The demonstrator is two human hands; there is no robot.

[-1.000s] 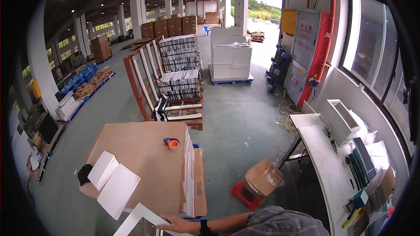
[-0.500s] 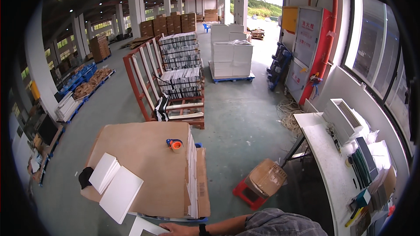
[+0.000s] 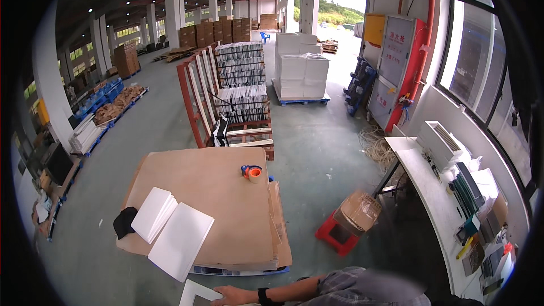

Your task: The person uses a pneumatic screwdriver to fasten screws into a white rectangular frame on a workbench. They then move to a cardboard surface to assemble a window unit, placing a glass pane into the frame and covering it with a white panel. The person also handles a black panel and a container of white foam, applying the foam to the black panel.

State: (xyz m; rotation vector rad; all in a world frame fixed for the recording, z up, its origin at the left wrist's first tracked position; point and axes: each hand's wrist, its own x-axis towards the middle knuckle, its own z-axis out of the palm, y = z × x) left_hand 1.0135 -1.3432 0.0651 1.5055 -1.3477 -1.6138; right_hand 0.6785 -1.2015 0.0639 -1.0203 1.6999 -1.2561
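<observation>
At the lower edge my right hand [image 3: 235,295], with a black band on its wrist, grips the rim of a white frame-like piece [image 3: 195,288]. The fingers close over its edge, and most of the piece is cut off by the picture's lower edge. My left hand is out of view. Just beyond, a stack with a large brown cardboard sheet [image 3: 209,175] on top bears two batches of white panels, a fanned one [image 3: 153,214] and a flat one [image 3: 182,241]. An orange and blue tape dispenser [image 3: 252,173] lies near the sheet's far right corner.
A black cap [image 3: 124,222] lies at the sheet's left edge. To the right, a cardboard box [image 3: 357,212] rests on a red stool [image 3: 335,237], beside a cluttered white table [image 3: 416,173]. Beyond stand a red rack [image 3: 192,107] and a pallet of white boxes [image 3: 303,76].
The view has shifted, so the stack sits farther right in the picture. My right hand keeps its grip on the white frame-like piece, which has moved slightly right with it.
</observation>
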